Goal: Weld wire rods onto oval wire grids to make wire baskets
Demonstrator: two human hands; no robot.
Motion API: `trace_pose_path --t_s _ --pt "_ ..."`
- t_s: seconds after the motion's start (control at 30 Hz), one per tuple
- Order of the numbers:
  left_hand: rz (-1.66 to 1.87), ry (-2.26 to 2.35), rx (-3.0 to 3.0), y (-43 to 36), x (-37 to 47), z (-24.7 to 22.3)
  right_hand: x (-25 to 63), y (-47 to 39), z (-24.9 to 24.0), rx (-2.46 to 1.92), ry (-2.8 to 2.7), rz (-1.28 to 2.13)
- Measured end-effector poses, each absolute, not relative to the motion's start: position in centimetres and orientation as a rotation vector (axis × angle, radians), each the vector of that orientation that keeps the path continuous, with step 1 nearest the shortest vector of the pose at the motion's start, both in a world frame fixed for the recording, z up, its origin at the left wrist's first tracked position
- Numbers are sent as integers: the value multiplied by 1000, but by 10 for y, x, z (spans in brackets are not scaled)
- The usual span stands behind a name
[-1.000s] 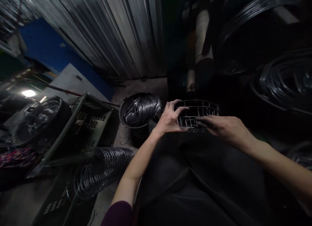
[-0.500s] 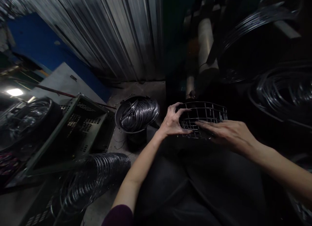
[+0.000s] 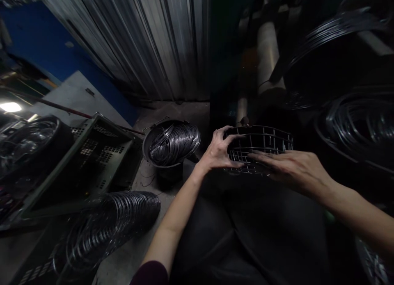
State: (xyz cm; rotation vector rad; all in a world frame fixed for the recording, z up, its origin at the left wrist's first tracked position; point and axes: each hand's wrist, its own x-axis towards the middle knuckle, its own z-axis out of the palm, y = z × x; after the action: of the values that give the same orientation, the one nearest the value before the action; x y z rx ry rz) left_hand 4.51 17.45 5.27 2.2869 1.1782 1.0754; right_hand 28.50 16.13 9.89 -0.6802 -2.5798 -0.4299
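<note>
A round wire basket (image 3: 268, 140) with a grid of thin metal wires is in front of my body, below a metal machine arm. My left hand (image 3: 219, 149) grips its left side, fingers over the rim and thumb lower down. My right hand (image 3: 294, 166) lies along its near side, fingers pointing left and pressed against the wires; the fingertips are dark and partly lost in shadow. The basket looks tilted, and its far underside is hidden in the dark.
Left of my hands a bucket (image 3: 147, 147) holds rings of wire (image 3: 181, 141). Further left are a green plastic crate (image 3: 40, 194) and a long row of wire rings (image 3: 123, 213). A metal cylinder (image 3: 267, 51) stands ahead; wire coils (image 3: 353, 117) lie at right.
The view has shifted slightly, so the surroundings sit a little differently. Both hands keep about the same hold on the basket, which appears slightly further right.
</note>
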Motion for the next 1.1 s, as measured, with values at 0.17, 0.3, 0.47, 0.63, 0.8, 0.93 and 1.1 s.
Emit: trace_pose_path --t_s 0.17,0.3,0.47,0.63,0.8,0.93,1.1 --pt "1073 1146 2235 178 47 50 283 160 104 -688 -2559 -513" --pt "1046 1176 2222 190 47 51 277 170 108 -699 -2511 -615" --pt "1023 1209 2268 206 47 52 275 184 105 -713 -2497 -629" --pt "979 1224 2290 213 46 52 275 190 102 -719 -2489 -584" --pt "970 1210 2264 212 44 56 280 185 95 -837 -2496 -545" --pt "945 1214 2228 219 43 60 280 185 93 -1062 -2557 -451" --pt "908 1274 2228 244 42 62 268 201 98 -1445 -2570 -308"
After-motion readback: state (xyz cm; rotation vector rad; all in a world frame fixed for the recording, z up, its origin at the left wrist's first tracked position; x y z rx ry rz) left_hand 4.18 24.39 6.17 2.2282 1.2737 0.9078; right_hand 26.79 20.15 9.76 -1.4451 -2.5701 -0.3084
